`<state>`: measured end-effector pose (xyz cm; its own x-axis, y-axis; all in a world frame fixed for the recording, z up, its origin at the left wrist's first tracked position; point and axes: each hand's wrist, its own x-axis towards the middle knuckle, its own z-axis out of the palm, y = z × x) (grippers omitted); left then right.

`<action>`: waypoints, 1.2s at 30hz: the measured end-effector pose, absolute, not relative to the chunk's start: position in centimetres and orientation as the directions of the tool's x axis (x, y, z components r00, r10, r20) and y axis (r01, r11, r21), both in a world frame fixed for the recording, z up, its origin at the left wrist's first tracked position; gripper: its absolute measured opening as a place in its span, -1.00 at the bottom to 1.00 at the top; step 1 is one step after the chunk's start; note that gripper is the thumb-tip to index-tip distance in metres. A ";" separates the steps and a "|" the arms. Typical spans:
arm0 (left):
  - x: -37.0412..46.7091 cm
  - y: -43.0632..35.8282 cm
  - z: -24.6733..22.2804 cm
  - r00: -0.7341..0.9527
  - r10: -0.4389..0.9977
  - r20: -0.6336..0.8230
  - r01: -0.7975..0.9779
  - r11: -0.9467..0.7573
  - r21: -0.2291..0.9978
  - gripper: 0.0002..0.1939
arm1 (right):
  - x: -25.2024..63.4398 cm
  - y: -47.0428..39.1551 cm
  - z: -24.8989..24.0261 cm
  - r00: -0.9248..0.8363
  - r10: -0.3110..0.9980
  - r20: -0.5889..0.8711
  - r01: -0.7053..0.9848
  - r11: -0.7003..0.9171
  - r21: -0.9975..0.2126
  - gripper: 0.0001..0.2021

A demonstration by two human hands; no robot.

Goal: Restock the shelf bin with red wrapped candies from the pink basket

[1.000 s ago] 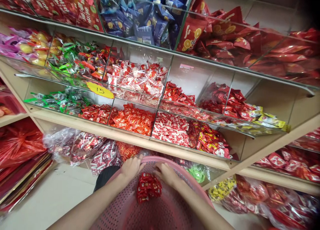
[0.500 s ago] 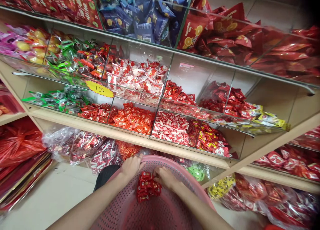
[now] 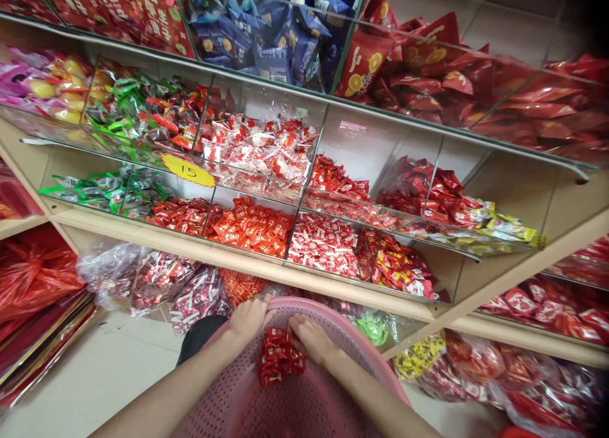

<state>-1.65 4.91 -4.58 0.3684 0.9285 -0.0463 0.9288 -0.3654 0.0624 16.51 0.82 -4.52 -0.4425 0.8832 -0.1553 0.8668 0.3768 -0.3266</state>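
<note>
A pink perforated plastic basket [image 3: 352, 336] stands low in front of the shelves. My left hand [image 3: 251, 318] is closed over its far rim, left of centre. Inside the basket my right hand [image 3: 311, 339] is closed at the right edge of a small cluster of red-wrapped candies [image 3: 278, 358], its curled fingertips against the wrappers. What those fingertips pinch is partly hidden by the hand. The cluster lies between my two hands, against the basket's inner wall.
Shelves with clear dividers hold orange-wrapped candies [image 3: 254, 228], red and white candies [image 3: 323, 242] and blue packets [image 3: 266, 38]. A yellow tag [image 3: 189, 170] reads 15. Bagged sweets [image 3: 166, 276] lie under the wooden ledge [image 3: 238, 266]. Red bags [image 3: 35, 273] stand at left.
My right hand has shifted slightly up and left beside the red candies. My left hand stays on the rim.
</note>
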 end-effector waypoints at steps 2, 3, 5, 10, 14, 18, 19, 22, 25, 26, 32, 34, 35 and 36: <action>-1.7 5.0 -4.7 0.369 0.929 -0.044 0.929 -0.366 0.061 -0.53 | 16.5 0.8 -4.7 -0.442 0.883 -0.160 0.868 0.376 -0.324 -0.79; -1.7 5.0 -4.7 0.369 0.928 -0.042 0.928 -0.366 0.061 -0.53 | 16.6 0.8 -4.8 -0.440 0.884 -0.161 0.870 0.375 -0.321 -0.79; -1.7 5.1 -4.9 0.369 0.928 -0.041 0.928 -0.366 0.061 -0.54 | 16.6 0.7 -4.8 -0.437 0.885 -0.160 0.873 0.375 -0.313 -0.79; -1.8 5.2 -5.3 0.363 0.931 -0.042 0.931 -0.360 0.060 -0.55 | 16.7 0.7 -3.1 -0.440 0.886 -0.145 0.875 0.387 -0.292 -0.85; -2.1 5.3 -4.8 0.377 0.926 -0.036 0.926 -0.374 0.054 -0.55 | 16.9 1.0 1.3 -0.453 0.889 -0.071 0.861 0.416 -0.292 -0.86; -2.2 5.7 -3.7 0.388 0.920 -0.044 0.921 -0.386 0.046 -0.56 | 17.7 1.4 8.9 -0.492 0.856 0.158 0.779 0.514 -0.359 -0.85; -2.2 5.8 -3.4 0.393 0.919 -0.046 0.919 -0.391 0.045 -0.56 | 18.0 1.6 11.3 -0.482 0.847 0.224 0.765 0.531 -0.364 -0.84; -2.1 6.1 -2.7 0.405 0.913 -0.044 0.914 -0.404 0.038 -0.58 | 19.4 2.6 18.2 -0.433 0.794 0.427 0.745 0.582 -0.326 -0.84; -2.2 6.6 -2.2 0.417 0.908 -0.038 0.909 -0.416 0.026 -0.59 | 21.5 5.1 23.5 -0.296 0.763 0.575 0.783 0.538 -0.311 -0.85; -2.2 6.7 -2.0 0.423 0.905 -0.036 0.906 -0.423 0.021 -0.60 | 22.3 6.2 24.6 -0.244 0.774 0.584 0.802 0.500 -0.328 -0.86; -2.4 6.7 -2.3 0.422 0.907 -0.009 0.906 -0.422 -0.013 -0.60 | 25.2 12.5 24.8 -0.180 0.933 0.313 0.804 0.323 -0.500 -0.85; -2.5 6.6 -2.9 0.410 0.912 0.013 0.912 -0.410 -0.016 -0.60 | 25.2 13.6 24.1 -0.213 0.942 0.261 0.790 0.323 -0.521 -0.85; -2.5 6.6 -3.2 0.401 0.916 0.028 0.916 -0.401 -0.014 -0.61 | 25.1 13.9 23.9 -0.228 0.943 0.242 0.784 0.325 -0.529 -0.86; -2.5 6.7 -3.5 0.392 0.919 0.045 0.920 -0.392 -0.009 -0.61 | 25.1 14.2 23.8 -0.240 0.943 0.229 0.779 0.328 -0.535 -0.87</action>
<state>-2.55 6.67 -3.54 0.3915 0.9191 0.0447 0.9201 -0.3915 -0.0092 25.06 14.16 23.82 -0.2402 0.9433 0.2290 0.7788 0.3281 -0.5347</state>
